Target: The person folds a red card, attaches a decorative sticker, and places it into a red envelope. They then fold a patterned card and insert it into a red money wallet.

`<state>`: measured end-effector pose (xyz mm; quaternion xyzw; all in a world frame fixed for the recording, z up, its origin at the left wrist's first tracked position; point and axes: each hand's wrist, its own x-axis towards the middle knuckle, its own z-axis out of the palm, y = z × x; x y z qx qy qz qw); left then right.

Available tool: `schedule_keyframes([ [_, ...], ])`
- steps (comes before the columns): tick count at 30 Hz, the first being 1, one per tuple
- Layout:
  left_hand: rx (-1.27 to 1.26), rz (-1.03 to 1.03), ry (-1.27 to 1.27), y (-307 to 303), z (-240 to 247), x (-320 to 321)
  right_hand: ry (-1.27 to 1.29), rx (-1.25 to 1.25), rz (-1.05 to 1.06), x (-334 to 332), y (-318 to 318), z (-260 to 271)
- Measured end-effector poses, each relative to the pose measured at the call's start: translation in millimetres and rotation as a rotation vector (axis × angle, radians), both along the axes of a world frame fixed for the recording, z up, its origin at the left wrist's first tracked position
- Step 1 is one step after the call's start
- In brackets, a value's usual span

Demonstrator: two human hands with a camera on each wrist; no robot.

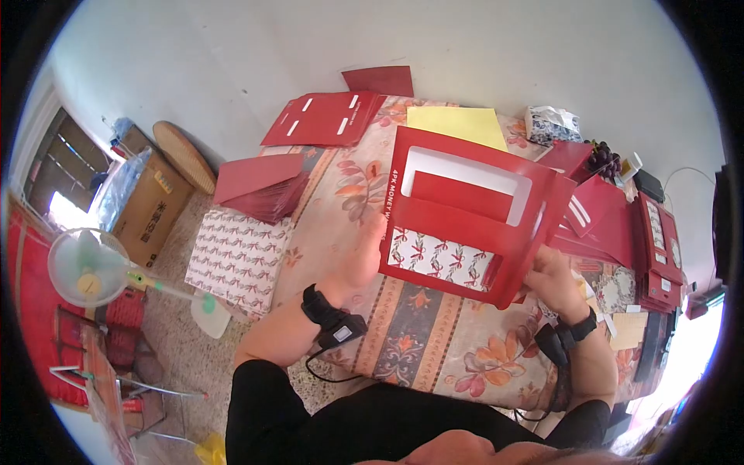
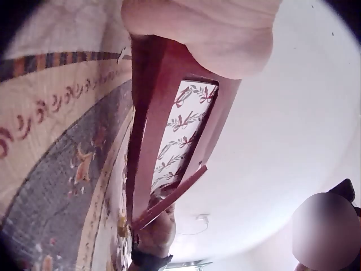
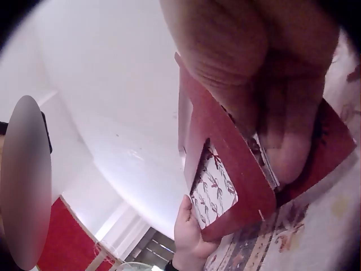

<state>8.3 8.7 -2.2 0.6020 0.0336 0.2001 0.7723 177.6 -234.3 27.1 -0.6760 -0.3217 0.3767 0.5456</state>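
Observation:
A red window box (image 1: 465, 267) of thin card is held up over the table, with white lettering along its left edge. Red-and-green patterned paper (image 1: 438, 256) shows through its lower window; the upper window shows white and red card. My left hand (image 1: 363, 260) grips the left end, thumb along the side in the right wrist view. At the opened right end, my right hand (image 1: 556, 280) holds the box edge. In the right wrist view, its fingers (image 3: 293, 147) reach in beside the white edges of the patterned paper, between front panel and a flap.
Flat red boxes (image 1: 322, 120) are stacked at the back left, above a pile of dark red folders (image 1: 263, 186) and a patterned paper stack (image 1: 232, 256). Yellow paper (image 1: 457, 124), a tissue pack (image 1: 552, 124) and grapes (image 1: 604, 159) lie behind. Filled red boxes (image 1: 659, 248) stand right.

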Motion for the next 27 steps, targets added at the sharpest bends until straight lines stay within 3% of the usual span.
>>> schedule_keyframes([
  [4,0.213,0.020,0.011,-2,4,-1,-0.073,0.003,0.062,3,-3,-8],
  [8,0.116,0.085,-0.093,-4,4,-5,-0.302,0.075,0.143,12,-11,-17],
  [10,0.660,0.023,-0.028,12,12,-8,-0.719,0.247,0.095,13,-17,-25],
  [11,0.898,0.034,0.086,19,9,-13,-0.728,0.248,0.088,9,-19,-24],
  [13,0.963,0.000,0.055,30,5,-12,0.069,0.447,0.108,1,-21,-21],
  [14,1.025,-0.034,0.036,34,3,-12,0.062,0.446,0.111,4,-23,-24],
  [16,0.875,-0.079,0.087,35,2,-13,0.244,0.134,0.005,12,-27,-33],
  [19,0.716,-0.074,0.131,32,3,-13,0.023,0.119,0.065,6,-25,-21],
  [21,0.888,-0.054,0.146,32,5,-15,-0.067,0.058,0.104,6,-23,-21],
  [24,1.002,-0.026,0.113,33,-4,-11,-0.144,0.178,0.098,8,-24,-28],
  [27,0.947,-0.049,0.196,30,2,-13,-0.184,0.170,0.126,5,-21,-27],
])
